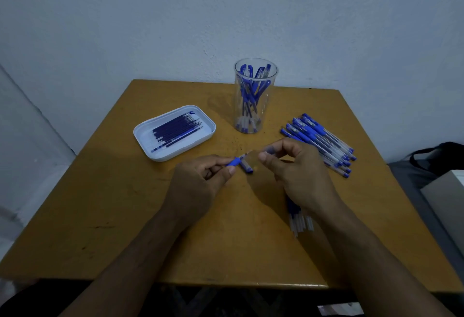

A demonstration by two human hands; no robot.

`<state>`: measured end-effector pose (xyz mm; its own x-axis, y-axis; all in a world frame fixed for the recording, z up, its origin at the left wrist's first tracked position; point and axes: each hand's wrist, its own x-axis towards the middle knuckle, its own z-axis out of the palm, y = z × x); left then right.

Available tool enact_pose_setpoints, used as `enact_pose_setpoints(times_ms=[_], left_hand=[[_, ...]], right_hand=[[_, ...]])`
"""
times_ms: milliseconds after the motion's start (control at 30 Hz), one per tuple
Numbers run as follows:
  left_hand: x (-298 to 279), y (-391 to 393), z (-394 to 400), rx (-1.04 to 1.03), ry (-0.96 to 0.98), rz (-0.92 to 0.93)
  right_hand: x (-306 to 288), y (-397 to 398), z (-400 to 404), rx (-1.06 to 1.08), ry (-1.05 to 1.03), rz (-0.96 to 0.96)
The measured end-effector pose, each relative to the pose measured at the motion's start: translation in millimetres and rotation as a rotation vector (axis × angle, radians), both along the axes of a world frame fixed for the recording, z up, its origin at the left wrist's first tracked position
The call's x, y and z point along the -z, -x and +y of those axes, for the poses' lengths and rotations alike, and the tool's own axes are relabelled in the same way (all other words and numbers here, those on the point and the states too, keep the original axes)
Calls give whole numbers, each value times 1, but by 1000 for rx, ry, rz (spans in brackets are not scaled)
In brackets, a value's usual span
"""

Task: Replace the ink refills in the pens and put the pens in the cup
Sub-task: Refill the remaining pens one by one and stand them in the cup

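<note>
Head view, only view available. Left hand, centre of frame, pinches the blue grip section of a pen between thumb and fingers, tip end pointing up-right. Right hand, just right of centre, fingers curled around the clear barrel, which is blurred; the two halves appear drawn slightly apart, so I judge the pen is being unscrewed or rejoined, cannot tell which. A short blue-ended piece, probably the cap, lies on the table just below the grip. White tray of refills sits upper left of the hands. Clear cup, already holding several pens, stands above centre. Pile of pens at right; another cluster lies partly hidden under the right wrist. Risks: the right wrist could sweep that hidden cluster off the near edge; the loose piece could roll; finished and unfinished pens could mix, as both piles look alike.
</note>
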<state>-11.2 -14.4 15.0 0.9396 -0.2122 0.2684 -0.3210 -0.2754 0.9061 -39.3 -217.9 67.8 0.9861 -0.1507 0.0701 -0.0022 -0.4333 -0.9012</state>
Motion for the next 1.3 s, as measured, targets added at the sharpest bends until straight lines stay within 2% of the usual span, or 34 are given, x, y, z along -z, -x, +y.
enact_pose_setpoints(times_ms=[133,233,767,833,933,967,1167,1300], left_hand=[[-3,-1,0,-55,74,50],[-5,1,-2,-53,75,49],[-5,4,-1,3,2,-2],[-6,4,0,30,13,-7],[-9,6,1,77,-6,-50],[-10,7,0,87,-15,-60],[-11,6,1,88,-17,-8],[-10,5,1,78,-26,9]], right_hand=[[4,2,8,-53,483,-11],[13,3,17,-113,646,48],[13,3,15,-131,732,107],[9,4,12,-97,583,52],[1,8,11,-116,15,68],[-1,10,13,-117,-107,92],[3,12,24,14,-413,106],[-7,7,16,119,-603,-10]])
